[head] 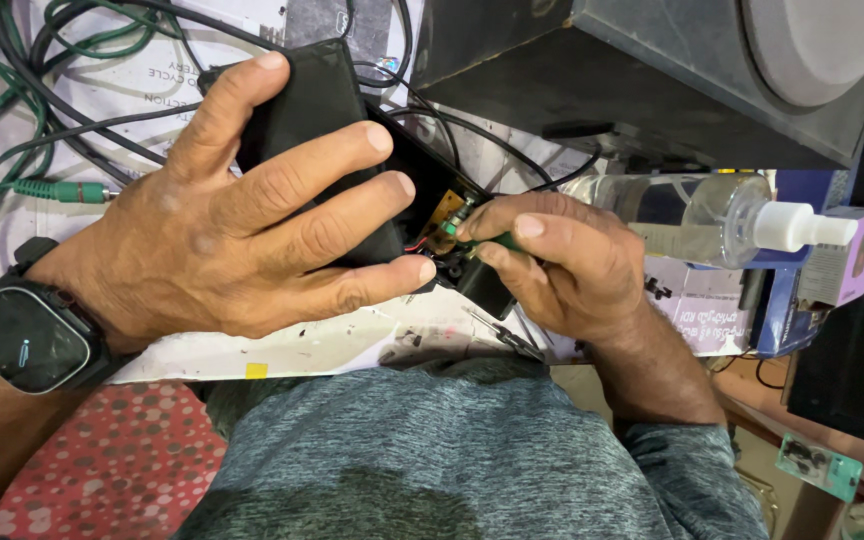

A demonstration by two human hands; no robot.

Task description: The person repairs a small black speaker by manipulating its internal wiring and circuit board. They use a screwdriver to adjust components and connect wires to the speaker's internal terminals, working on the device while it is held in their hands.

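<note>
L hand (252, 240) is spread flat over a black plastic case (322, 110), palm down, fingers fanned across its top w/ fingertips reaching the case's open edge; thumb runs up the far left side. It presses and grips the case, holding it against the worktop. A dark smartwatch (22, 340) w/ a black strap sits on that wrist.

R hand (567, 260) is closed round a green-handled screwdriver (487, 240), thumb and forefinger pinching the handle near its front end. The tip points left into the open part of the case, at a small brown circuit board (447, 210) w/ red and black wires just beside it. Tip itself is too small to tell exactly what it touches.

The case lies tilted on a white paper-covered worktop (332, 345), stained and marked, directly in front of the person's grey-green shirt (472, 450). Black cables (82, 130) loop behind and left of the case; a green cable w/ a green jack plug (62, 190) lies left of the L hand, apart from it.

Just right of the R hand a clear pump bottle (712, 215) w/ a white nozzle lies on its side. Behind it, a large dark speaker box (632, 80) w/ a grey cone. A red spotted cloth (102, 470) shows bottom left. A small teal circuit board (817, 465) lies lower right, well apart.
</note>
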